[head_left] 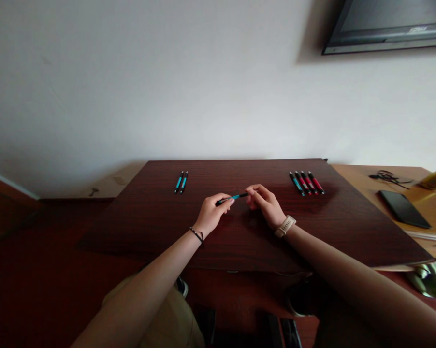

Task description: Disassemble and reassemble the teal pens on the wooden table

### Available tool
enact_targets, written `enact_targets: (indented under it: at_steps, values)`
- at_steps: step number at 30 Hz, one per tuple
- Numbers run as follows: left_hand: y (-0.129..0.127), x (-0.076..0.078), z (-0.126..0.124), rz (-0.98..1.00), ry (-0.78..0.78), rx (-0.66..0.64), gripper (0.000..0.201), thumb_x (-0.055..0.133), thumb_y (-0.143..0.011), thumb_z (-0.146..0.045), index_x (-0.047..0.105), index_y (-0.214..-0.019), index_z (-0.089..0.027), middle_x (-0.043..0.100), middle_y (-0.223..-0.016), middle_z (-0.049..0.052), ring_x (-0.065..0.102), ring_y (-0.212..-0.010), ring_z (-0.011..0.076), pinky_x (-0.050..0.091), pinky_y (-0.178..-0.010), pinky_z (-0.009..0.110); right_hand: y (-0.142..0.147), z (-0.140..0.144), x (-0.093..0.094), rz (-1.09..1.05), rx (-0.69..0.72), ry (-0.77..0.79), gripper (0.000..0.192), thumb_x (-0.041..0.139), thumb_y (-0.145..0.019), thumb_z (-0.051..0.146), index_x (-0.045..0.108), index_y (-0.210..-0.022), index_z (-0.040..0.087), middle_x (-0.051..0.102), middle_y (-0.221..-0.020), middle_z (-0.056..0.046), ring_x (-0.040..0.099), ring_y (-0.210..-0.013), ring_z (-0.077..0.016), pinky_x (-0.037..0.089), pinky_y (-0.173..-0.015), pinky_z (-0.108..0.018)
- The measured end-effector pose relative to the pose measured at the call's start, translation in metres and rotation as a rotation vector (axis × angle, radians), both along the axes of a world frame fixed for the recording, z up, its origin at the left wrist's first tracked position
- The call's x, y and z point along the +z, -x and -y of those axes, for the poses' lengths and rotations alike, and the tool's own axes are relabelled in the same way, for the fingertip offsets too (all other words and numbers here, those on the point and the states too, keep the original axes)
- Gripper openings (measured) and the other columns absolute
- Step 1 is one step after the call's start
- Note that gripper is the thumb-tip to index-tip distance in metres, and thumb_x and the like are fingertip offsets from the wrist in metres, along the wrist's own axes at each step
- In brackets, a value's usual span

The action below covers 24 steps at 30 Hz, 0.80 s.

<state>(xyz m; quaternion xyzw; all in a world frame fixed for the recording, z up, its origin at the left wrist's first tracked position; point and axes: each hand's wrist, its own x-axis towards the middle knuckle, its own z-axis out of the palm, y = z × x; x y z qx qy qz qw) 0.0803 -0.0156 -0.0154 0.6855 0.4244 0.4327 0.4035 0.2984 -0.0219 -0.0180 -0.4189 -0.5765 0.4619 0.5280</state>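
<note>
Between my hands, over the middle of the dark wood table (225,246), is a blue and black pen (236,196). My left hand (212,210) is closed around one end of it. The fingers of my right hand (265,203) pinch the other, black end. Two blue and black pens (181,182) lie side by side on the left of the table. On the right is a row of pens: a blue one (297,183) at its left end, then several red and black pens (310,182).
A lighter wooden desk (366,176) adjoins on the right, bearing a black phone-like slab (402,209), a coiled black cable (386,176) and a yellow object (435,179). The white wall (203,87) rises behind the table, with a screen (392,29) mounted at upper right.
</note>
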Motion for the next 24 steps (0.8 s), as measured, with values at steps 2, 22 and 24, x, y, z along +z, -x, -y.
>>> enact_targets:
  at_steps: [2, 22, 24]
  values:
    - [0.0, -0.002, -0.001, 0.037, 0.021, 0.03, 0.033, 0.068, -0.093, -0.048, 0.076, -0.096, -0.016, 0.066, -0.074, 0.002, 0.058, -0.064, 0.0136, 0.048, -0.062, 0.025, -0.001, 0.0, -0.002, -0.056, 0.006, 0.01, 0.04, 0.066, -0.092, 0.061, 0.063, -0.109, 0.025, 0.063, -0.081, 0.0, 0.053, -0.063, -0.0154, 0.046, -0.06, -0.029]
    - [0.001, -0.008, -0.003, 0.04, 0.062, -0.026, 0.034, 0.068, -0.093, -0.048, 0.076, -0.093, -0.015, 0.066, -0.075, 0.002, 0.059, -0.066, 0.0137, 0.047, -0.064, 0.025, -0.006, -0.006, -0.012, -0.012, -0.03, 0.01, 0.045, 0.069, -0.091, 0.061, 0.053, -0.074, 0.022, 0.052, -0.062, 0.003, 0.041, -0.056, -0.0129, 0.033, -0.053, -0.027]
    - [0.0, -0.007, -0.003, 0.046, 0.061, -0.024, 0.033, 0.068, -0.093, -0.048, 0.076, -0.094, -0.015, 0.066, -0.075, 0.002, 0.059, -0.066, 0.0138, 0.047, -0.064, 0.025, -0.005, -0.007, -0.012, -0.018, -0.026, 0.017, 0.045, 0.069, -0.091, 0.061, 0.054, -0.075, 0.022, 0.053, -0.062, 0.002, 0.042, -0.056, -0.0128, 0.033, -0.053, -0.027]
